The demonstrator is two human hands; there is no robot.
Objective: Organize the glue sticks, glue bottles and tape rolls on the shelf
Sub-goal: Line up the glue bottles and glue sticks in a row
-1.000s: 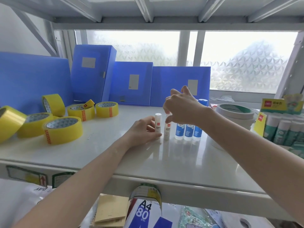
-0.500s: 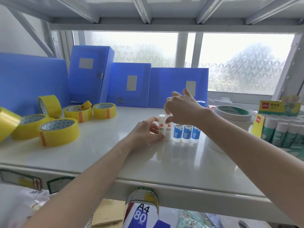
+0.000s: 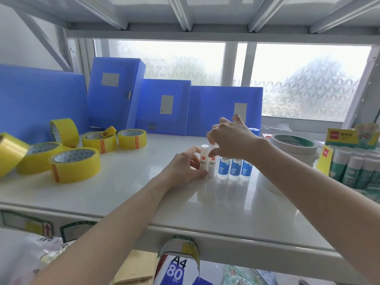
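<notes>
Head view: on the white shelf [image 3: 123,194], the left hand [image 3: 185,167] wraps a narrow grip round a white glue stick [image 3: 204,159]; the right hand [image 3: 230,140] pinches a second stick [image 3: 211,166] beside it. Three glue bottles [image 3: 234,168] stand just right; yellow tape rolls [image 3: 75,164] lie far left.

the right hand [image 3: 230,138] hides the glue bottles' [image 3: 234,168] caps; leftmost yellow tape roll [image 3: 10,155] is cut by the edge.
</notes>
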